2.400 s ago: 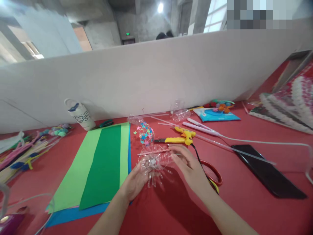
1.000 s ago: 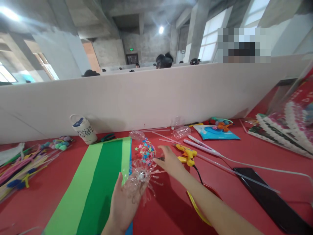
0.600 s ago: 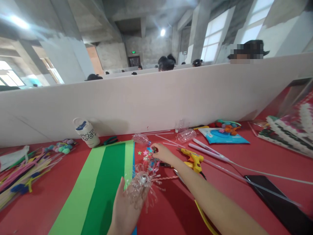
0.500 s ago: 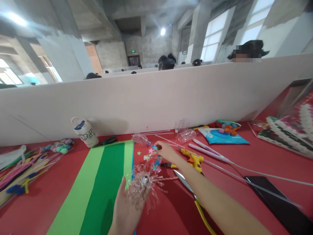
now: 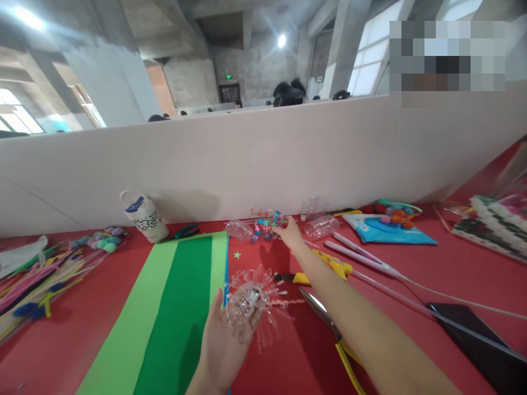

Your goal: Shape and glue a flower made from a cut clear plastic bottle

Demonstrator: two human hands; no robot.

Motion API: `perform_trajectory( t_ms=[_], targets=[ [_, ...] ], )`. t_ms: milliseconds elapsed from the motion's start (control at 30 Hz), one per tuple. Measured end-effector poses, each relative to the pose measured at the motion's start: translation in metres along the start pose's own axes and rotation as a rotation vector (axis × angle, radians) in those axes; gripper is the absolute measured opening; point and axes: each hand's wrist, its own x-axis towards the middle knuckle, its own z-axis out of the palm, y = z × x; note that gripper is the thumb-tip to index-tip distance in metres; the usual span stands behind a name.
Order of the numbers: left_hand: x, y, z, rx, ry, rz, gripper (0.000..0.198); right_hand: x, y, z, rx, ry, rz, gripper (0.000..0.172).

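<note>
My left hand cradles a clear plastic flower-like piece from below, palm up. Its cut strips curl outward all around, and a twisted pink stick extends from its right side. My right hand reaches to the back of the table. Its fingers are closed on a clear plastic piece covered in coloured stars, beside a clear bottle. The fingertips are partly hidden. Below my right forearm lie a yellow utility knife and yellow-handled scissors.
Green paper sheets lie left of centre, near pliers and a white cup. Pipe cleaners fill the left side. A yellow glue gun, a pale straightener, a blue packet and a dark phone-like slab lie right.
My right hand has moved away toward the partition, carrying the star-covered piece from beside the plastic flower to the back. My left hand still holds the flower.
</note>
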Motion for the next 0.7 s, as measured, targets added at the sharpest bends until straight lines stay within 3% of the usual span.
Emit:
perform_trajectory(
  t_ms=[133,267,333,467,600,700],
  targets=[
    [0.004,0.002,0.005,-0.004,-0.042,-0.029,0.045,-0.033,-0.011,-0.014,0.092,-0.152,-0.006,0.031],
    [0.011,-0.002,0.01,-0.017,-0.018,0.018,0.044,-0.079,-0.023,-0.036,0.193,-0.537,0.073,0.037],
    [0.015,-0.006,0.013,-0.019,-0.022,0.011,0.044,-0.095,-0.025,-0.043,0.205,-0.651,0.106,0.035],
    [0.02,-0.012,0.019,0.01,-0.039,-0.033,0.045,-0.103,-0.02,-0.043,0.207,-0.654,0.168,0.032],
    [0.032,-0.009,0.026,0.144,-0.075,-0.056,0.047,-0.092,-0.012,-0.037,0.266,-0.608,0.215,0.012],
    [0.05,0.0,0.032,0.29,-0.044,-0.009,0.044,-0.077,-0.005,-0.031,0.286,-0.564,0.239,0.011]
  ],
)
